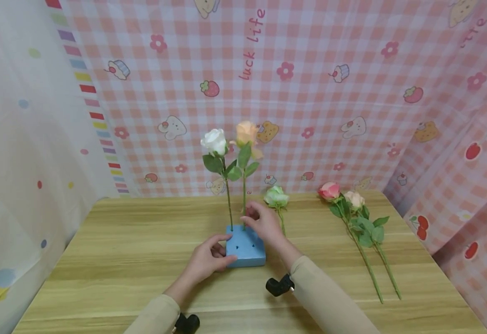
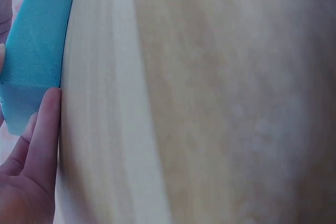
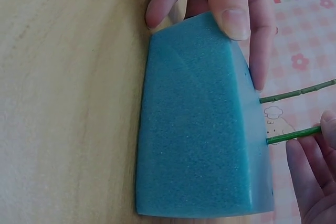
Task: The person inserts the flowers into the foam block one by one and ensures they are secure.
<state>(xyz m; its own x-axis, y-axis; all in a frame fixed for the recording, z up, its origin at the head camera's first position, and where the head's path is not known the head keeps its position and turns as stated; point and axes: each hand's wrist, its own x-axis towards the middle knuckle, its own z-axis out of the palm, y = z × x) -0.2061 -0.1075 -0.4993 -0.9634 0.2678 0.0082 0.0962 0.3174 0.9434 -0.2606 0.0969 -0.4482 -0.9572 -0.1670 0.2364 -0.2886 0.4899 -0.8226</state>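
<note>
A blue foam block (image 1: 249,256) sits on the table with a few small holes in its top. My left hand (image 1: 207,258) grips its left side, thumb at the front and fingers along the side and top edge. Two artificial roses stand upright in its back holes: a white rose (image 1: 214,142) on the left and an orange rose (image 1: 246,133) beside it. With thumb and fingers, my right hand (image 1: 265,226) pinches the orange rose's stem low down, just above the block. In the right wrist view that green stem (image 3: 286,137) enters the foam (image 3: 189,124).
On the wooden table (image 1: 143,232), a green rose (image 1: 276,197) lies behind my right hand. Farther right lie a pink rose (image 1: 330,191) and a pale peach rose (image 1: 355,200), stems toward me. A checked pink cloth (image 1: 227,106) hangs behind the table.
</note>
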